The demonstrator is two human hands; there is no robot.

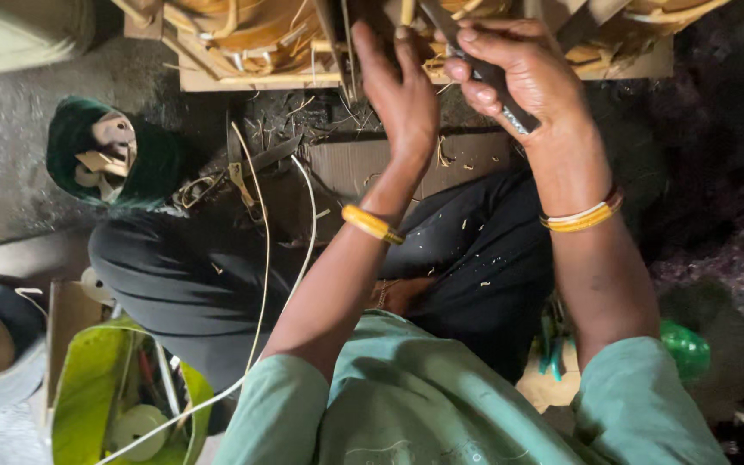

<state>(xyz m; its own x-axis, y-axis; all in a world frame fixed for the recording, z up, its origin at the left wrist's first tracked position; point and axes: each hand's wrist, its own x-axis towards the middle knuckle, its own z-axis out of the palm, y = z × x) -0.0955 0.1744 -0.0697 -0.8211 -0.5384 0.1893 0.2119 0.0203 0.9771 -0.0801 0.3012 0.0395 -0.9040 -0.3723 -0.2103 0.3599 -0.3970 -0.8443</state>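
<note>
Gripping a dark, narrow-bladed knife-like tool (488, 77), our right hand (523, 77) has its fingers (484, 39) curled tight round the handle, thumb side up, so the blade angles toward the pale woven cane frame (251, 39) at the top of view. We judge that this grasp gives control for trimming a strip. Our left hand (402, 90) is raised just beside it, its fingers loosely spread and reaching into the cane strips; whether they pinch a strip we cannot tell. The tool lies wholly inside the right fist, near but apart from the left palm. Yellow bangles (583, 215) ring both wrists. A long pale cane strand (262, 258) trails across our dark-clothed lap (200, 275). Lower left stands a lime-green bag (88, 387), and a flattened cardboard sheet (355, 164) lies on the floor.
</note>
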